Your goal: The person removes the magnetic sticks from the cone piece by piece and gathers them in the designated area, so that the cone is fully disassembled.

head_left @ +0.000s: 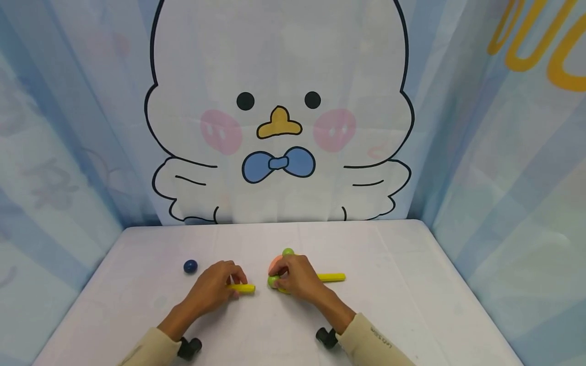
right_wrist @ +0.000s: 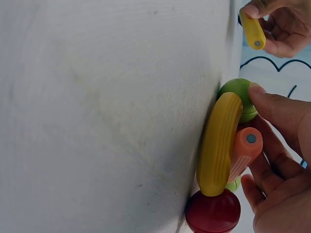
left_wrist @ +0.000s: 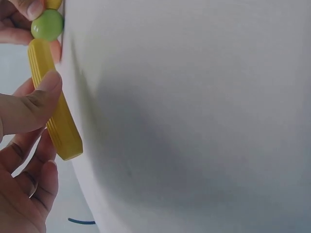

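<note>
My left hand (head_left: 218, 287) pinches a yellow stick (left_wrist: 58, 116) between thumb and fingers, its free end pointing right. In the right wrist view that end shows a grey round inset. A short gap in the head view separates it from a green ball (head_left: 273, 281). My right hand (head_left: 298, 278) pinches this green ball (right_wrist: 238, 97) with thumb and fingertips. A curved yellow piece (right_wrist: 218, 145) runs from the ball to a red ball (right_wrist: 214, 211). Beside it lies an orange stick (right_wrist: 247, 150) with a grey end. The red ball is hidden in the head view.
A dark blue ball (head_left: 190, 266) lies on the white table (head_left: 403, 315) left of my left hand. Another green ball (head_left: 288, 251) is just beyond my right hand. A straight yellow stick (head_left: 331, 277) sticks out to its right. A printed curtain (head_left: 279, 198) hangs behind the table.
</note>
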{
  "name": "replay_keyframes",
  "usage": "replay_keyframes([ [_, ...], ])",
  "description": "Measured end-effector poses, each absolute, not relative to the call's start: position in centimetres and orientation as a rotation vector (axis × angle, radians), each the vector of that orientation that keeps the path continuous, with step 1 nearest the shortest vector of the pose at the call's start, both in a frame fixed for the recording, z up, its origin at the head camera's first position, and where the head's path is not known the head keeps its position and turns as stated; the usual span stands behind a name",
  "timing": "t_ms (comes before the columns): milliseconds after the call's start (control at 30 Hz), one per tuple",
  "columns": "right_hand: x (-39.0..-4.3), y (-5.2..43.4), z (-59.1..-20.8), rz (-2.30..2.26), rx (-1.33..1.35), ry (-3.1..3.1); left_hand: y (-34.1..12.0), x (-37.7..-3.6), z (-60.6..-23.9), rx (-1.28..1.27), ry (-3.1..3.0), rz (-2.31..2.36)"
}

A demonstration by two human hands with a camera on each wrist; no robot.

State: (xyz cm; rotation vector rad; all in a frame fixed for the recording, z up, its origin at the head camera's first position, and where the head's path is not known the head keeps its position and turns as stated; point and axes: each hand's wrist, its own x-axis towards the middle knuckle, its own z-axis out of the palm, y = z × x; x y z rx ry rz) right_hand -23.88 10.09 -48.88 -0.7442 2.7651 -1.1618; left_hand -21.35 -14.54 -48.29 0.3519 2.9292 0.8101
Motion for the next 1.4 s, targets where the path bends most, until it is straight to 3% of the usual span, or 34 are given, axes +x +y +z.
replay_keyframes([
  [1400,-23.7,10.3,-49.0,-1.211,-0.746,2.733,-25.1,-17.4,-47.4,0.136,2.879,0.66],
])
